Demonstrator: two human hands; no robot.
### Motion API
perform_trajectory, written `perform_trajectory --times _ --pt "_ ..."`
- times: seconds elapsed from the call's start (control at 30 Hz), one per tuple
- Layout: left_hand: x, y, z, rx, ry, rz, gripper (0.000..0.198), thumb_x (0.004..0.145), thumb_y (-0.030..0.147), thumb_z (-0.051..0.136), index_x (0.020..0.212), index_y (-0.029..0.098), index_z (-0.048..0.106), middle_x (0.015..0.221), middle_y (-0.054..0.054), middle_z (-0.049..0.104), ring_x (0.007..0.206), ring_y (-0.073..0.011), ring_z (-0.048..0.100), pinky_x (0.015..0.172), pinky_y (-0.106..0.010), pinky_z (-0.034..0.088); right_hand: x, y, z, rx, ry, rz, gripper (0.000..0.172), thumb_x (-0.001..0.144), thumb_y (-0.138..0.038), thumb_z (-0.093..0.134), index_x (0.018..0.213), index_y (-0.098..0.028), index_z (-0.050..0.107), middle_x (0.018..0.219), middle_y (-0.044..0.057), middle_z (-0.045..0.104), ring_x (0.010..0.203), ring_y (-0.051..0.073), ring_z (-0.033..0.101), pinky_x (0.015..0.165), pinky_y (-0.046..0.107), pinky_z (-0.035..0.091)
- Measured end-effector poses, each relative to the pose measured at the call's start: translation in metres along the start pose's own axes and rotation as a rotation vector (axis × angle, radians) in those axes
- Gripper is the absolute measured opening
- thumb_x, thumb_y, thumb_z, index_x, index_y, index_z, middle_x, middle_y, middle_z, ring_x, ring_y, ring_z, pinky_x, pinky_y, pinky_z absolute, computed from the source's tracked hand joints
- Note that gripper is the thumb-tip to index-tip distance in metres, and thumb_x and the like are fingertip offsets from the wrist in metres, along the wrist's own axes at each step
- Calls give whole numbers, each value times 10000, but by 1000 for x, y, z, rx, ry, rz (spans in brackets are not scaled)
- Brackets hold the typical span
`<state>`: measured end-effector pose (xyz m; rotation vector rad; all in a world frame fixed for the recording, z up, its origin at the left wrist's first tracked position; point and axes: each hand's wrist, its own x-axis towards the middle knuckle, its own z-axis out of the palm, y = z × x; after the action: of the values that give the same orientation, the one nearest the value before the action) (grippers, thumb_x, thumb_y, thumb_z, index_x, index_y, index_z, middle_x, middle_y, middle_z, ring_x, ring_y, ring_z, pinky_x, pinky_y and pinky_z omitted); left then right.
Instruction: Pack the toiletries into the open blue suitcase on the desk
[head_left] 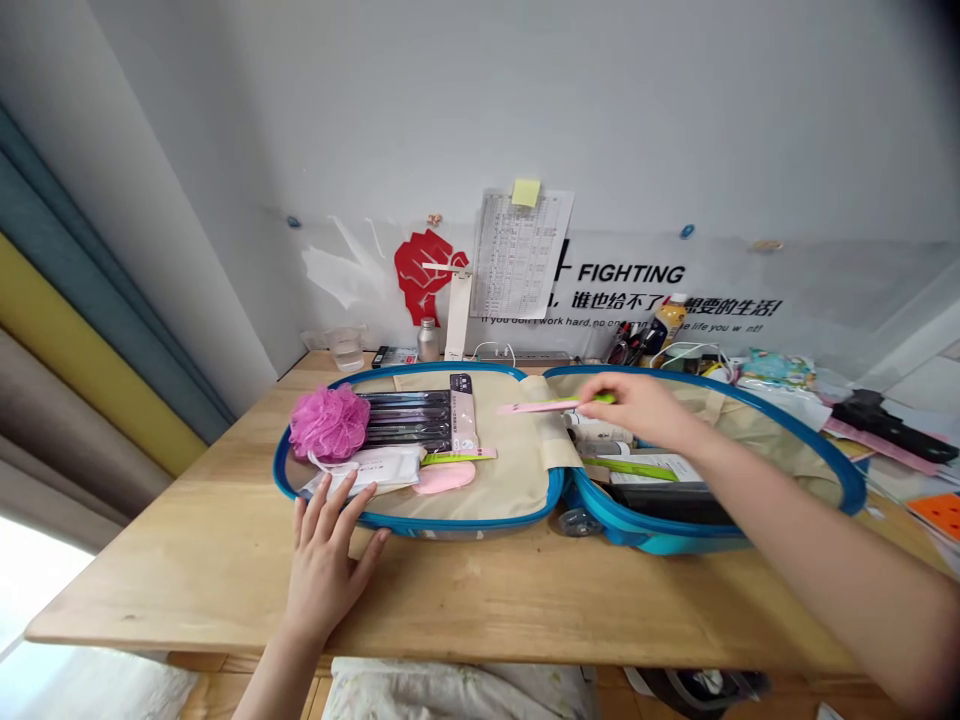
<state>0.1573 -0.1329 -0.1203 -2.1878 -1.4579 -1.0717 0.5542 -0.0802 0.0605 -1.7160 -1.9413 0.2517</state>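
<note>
A blue-rimmed case (480,522) lies unfolded on the wooden table, its two beige-lined halves side by side. My right hand (626,405) is above the hinge, closed on the lime-green end of a slim pink-and-green stick-like item (540,406) that points left. My left hand (330,545) rests with fingers spread at the left half's front rim, beside a white packet (379,468). That half also holds a purple bath puff (330,422), a pack of dark sticks (409,420), a flat pink oval (445,477) and another green-and-pink strip (457,457).
Bottles (600,430), a green strip (634,468) and a dark item (667,503) lie in the right half. Behind the case stand a glass (346,350), a silver bottle (427,341) and a white lamp (457,315). Papers and a black object (892,422) crowd the far right.
</note>
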Motion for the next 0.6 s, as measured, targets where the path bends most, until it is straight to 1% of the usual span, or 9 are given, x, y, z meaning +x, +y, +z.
perform_trajectory --times 0.07,0.13,0.2,0.27,0.33,0.4,0.5,0.6 --pt "0 0 0 -5 7 -4 534 938 296 555 1458 298 437 1471 -97 521 1496 -290 270 1230 -514 144 9 -24 31 52 -116 -48 108 733 -301 671 719 -195 686 750 17 706 648 134 588 602 259 454" --pt "-1 0 0 -6 6 -8 526 936 299 558 1451 296 450 1473 -95 522 1495 -289 273 1231 -507 146 16 -39 60 83 -194 -79 55 726 -253 663 726 -202 683 747 -2 696 661 124 589 624 245 455" --pt "-1 0 -1 -7 0 -10 518 936 304 557 1444 292 460 1475 -94 521 1494 -289 275 1231 -502 148 20 -47 84 103 -244 -103 33 734 -220 651 738 -205 680 754 -11 691 664 115 585 638 235 454" --pt "-1 0 -1 -8 1 -6 507 937 306 556 1436 284 467 1473 -97 523 1495 -286 273 1232 -497 147 22 -51 100 110 -271 -119 33 744 -198 648 750 -203 680 771 -11 692 666 109 579 649 231 453" --pt "0 1 -1 -10 8 2 502 939 303 557 1432 277 468 1469 -101 525 1499 -281 263 1233 -493 141 22 -52 110 105 -293 -134 42 755 -189 649 773 -201 684 798 -7 699 679 110 583 663 232 457" --pt "0 1 -1 -12 10 7 506 940 299 557 1436 278 462 1469 -103 524 1503 -277 254 1234 -493 135 21 -53 115 90 -321 -153 67 772 -181 640 810 -200 692 831 1 711 701 115 597 680 236 464" --pt "0 1 -1 -17 5 0 530 936 301 560 1454 290 446 1481 -97 515 1503 -283 255 1235 -504 127 18 -51 117 54 -378 -201 146 787 -152 621 898 -201 704 908 18 730 775 133 632 724 248 481" --pt "0 0 -1 -28 -4 -26 553 930 309 563 1469 306 439 1492 -86 508 1494 -296 275 1234 -515 130 15 -48 118 3 -440 -278 257 789 -123 614 1006 -214 717 994 39 734 893 166 652 800 276 491"
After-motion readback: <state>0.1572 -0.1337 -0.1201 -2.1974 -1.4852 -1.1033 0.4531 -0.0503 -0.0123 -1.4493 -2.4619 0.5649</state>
